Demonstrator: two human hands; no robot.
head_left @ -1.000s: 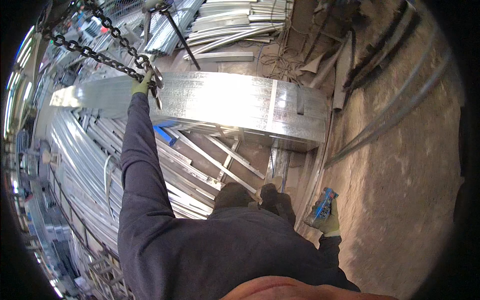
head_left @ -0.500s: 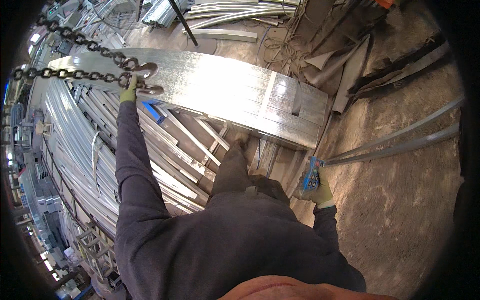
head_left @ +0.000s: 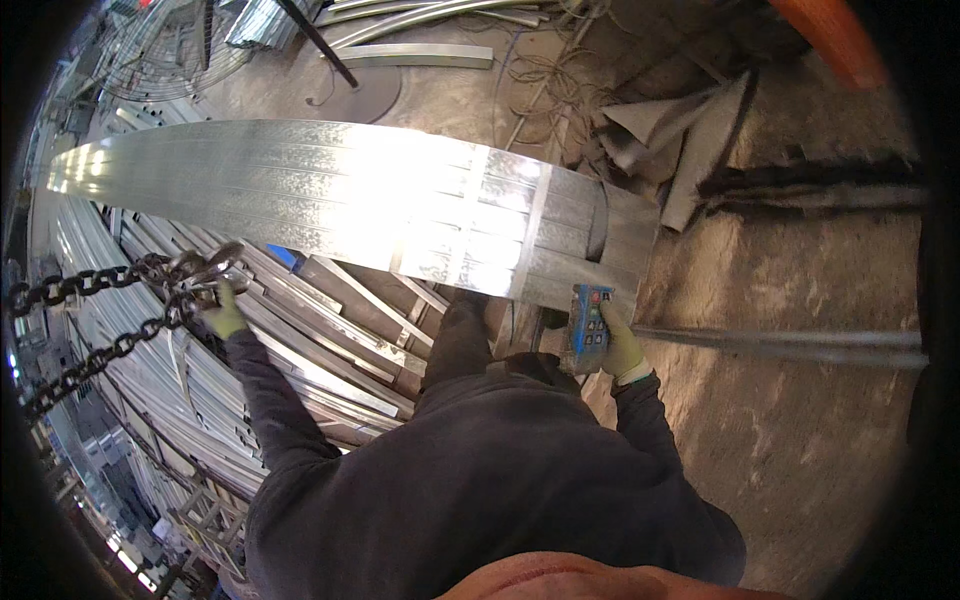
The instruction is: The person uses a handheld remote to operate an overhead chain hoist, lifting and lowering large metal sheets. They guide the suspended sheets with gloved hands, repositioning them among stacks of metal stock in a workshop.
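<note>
Left hand (head_left: 226,314) closed on chain hooks (head_left: 212,264) – at left, above long metal profiles (head_left: 160,310); right hand (head_left: 624,350) grips blue remote (head_left: 588,335) – near the silver stack's (head_left: 260,180) right end.

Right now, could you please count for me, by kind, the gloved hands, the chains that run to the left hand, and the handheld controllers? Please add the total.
Gloved hands: 2, the left hand and the right hand
Chains: 2, the upper chain and the lower chain
Handheld controllers: 1, the blue controller
Total: 5
</note>
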